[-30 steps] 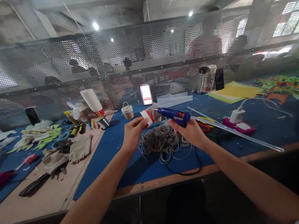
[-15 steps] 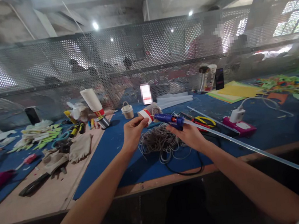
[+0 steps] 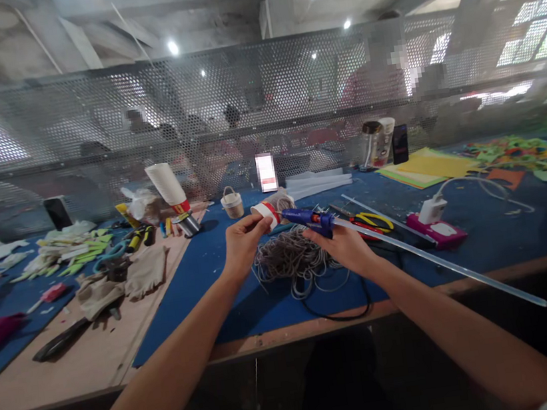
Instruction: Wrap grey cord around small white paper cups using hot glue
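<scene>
Between the thumb and fingers of my left hand [image 3: 245, 239] is a small paper cup [image 3: 267, 214], white with a red band, tipped on its side. My right hand [image 3: 342, 243] is wrapped round a blue hot glue gun [image 3: 308, 218], whose nozzle is at the cup's right side; whether it touches cannot be told. A long clear glue stick [image 3: 437, 261] juts from the gun's back toward the lower right. Under both hands lies a tangled heap of grey cord [image 3: 290, 256]. Behind my left hand stands a little cord-covered basket [image 3: 232, 204] with a handle.
Left stand stacked paper cups [image 3: 167, 184], work gloves [image 3: 146, 272] and scissors [image 3: 111, 253]. Yellow-handled pliers [image 3: 376, 220], a pink power block with a white charger [image 3: 433, 211] and coloured sheets [image 3: 424, 168] lie right. A perforated metal screen [image 3: 288, 89] closes the back.
The free end of the glue stick has moved slightly up and left, and the gun has tilted a little. Both hands keep their grips in nearly the same place.
</scene>
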The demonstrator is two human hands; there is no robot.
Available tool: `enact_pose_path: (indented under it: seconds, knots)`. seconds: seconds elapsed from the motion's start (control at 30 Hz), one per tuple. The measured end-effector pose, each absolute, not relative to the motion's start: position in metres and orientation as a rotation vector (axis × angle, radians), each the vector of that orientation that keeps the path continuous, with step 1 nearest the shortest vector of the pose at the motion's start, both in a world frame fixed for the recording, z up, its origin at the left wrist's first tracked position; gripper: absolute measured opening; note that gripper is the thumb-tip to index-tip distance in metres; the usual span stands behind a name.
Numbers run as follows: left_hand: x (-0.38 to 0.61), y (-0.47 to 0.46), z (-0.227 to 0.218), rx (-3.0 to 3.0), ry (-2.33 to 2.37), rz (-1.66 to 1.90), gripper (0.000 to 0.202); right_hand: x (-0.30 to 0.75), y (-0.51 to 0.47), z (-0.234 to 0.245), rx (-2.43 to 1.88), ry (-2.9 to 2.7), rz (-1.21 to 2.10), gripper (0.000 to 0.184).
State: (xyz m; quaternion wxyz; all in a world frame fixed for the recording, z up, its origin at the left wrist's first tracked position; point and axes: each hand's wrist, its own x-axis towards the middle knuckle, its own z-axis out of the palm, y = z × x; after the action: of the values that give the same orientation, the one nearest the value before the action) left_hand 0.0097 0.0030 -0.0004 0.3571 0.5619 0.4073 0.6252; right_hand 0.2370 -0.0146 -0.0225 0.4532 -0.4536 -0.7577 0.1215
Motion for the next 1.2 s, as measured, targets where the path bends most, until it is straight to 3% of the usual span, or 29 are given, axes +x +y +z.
enact_pose_path:
  seconds: [1.2]
  knots:
    - [0.0083,0.0037,-0.0001,1.449,1.023,1.617,0.023,0.2387,-0.0149,-0.0247,-1.196,-1.885,0.272,0.041]
